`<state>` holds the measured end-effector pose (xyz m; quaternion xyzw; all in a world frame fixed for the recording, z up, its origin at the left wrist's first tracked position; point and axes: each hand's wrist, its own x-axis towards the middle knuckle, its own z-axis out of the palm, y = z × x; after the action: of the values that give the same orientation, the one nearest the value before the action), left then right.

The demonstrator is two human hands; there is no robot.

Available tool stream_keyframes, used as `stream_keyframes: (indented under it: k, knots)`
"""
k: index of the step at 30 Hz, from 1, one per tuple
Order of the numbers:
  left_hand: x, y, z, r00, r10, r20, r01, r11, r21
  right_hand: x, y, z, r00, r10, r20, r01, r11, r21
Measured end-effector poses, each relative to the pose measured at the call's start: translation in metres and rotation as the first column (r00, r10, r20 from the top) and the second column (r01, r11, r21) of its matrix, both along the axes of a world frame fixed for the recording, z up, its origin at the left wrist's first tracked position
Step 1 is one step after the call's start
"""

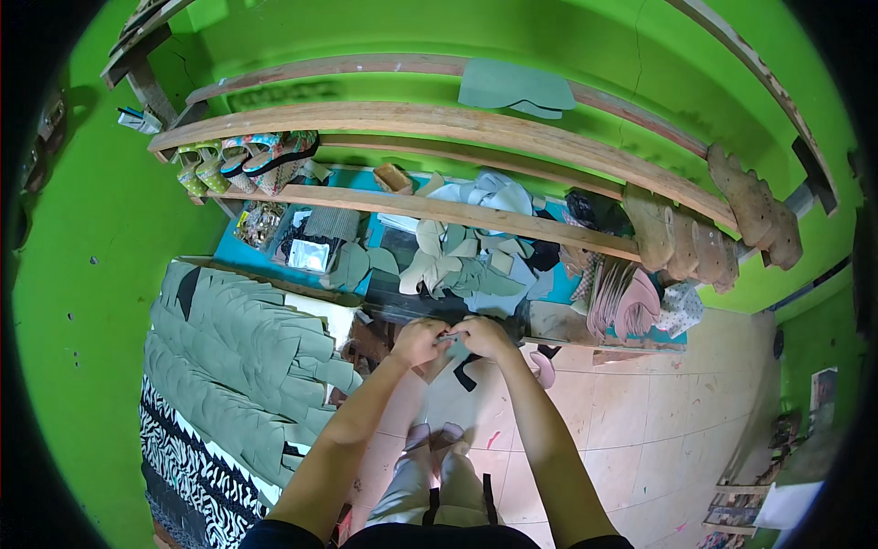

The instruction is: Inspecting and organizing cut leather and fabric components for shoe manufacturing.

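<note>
Small grey piece (450,338) sat betw. both hands, just in front of the dark bench edge (393,306). L hand (418,342) and R hand (483,337) pinched it from opposite ends, fingers pressed together; long axis ran left-right, both equally near. Black strap (465,371) hung below.

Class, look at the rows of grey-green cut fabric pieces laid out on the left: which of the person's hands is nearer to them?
Left. The left hand is just right of the grey-green cut fabric pieces; the right hand lies farther right, beyond the left one.
</note>
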<state>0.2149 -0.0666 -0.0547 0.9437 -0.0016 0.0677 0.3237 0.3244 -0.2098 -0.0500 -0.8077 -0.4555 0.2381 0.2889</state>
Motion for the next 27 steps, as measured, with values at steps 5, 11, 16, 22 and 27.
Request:
stream_keyframes:
  k: [5, 11, 16, 22, 27]
  knots:
    - [0.0, 0.002, -0.011, 0.992, 0.126, -0.027, -0.129, 0.981, -0.147, 0.005, -0.006, 0.007, 0.99, -0.113, -0.089, 0.116, 0.993, 0.033]
    - [0.002, 0.003, -0.023, 0.947, 0.257, -0.192, -0.318, 0.834, -0.451, 0.025, -0.019, -0.015, 0.978, -0.199, 0.067, 0.204, 0.975, -0.082]
    - [0.007, 0.001, -0.018, 0.895, 0.419, -0.151, -0.421, 0.907, 0.014, 0.063, -0.02, -0.022, 0.831, -0.378, 0.409, 0.398, 0.917, 0.038]
    - [0.026, -0.004, -0.026, 0.897, 0.439, -0.046, -0.436, 0.898, 0.058, 0.081, -0.008, -0.044, 0.683, -0.493, 0.538, 0.57, 0.821, 0.029]
    - [0.044, -0.004, -0.031, 0.923, 0.339, 0.183, -0.354, 0.934, 0.051, 0.089, -0.005, -0.049, 0.669, -0.531, 0.521, 0.623, 0.782, -0.003]
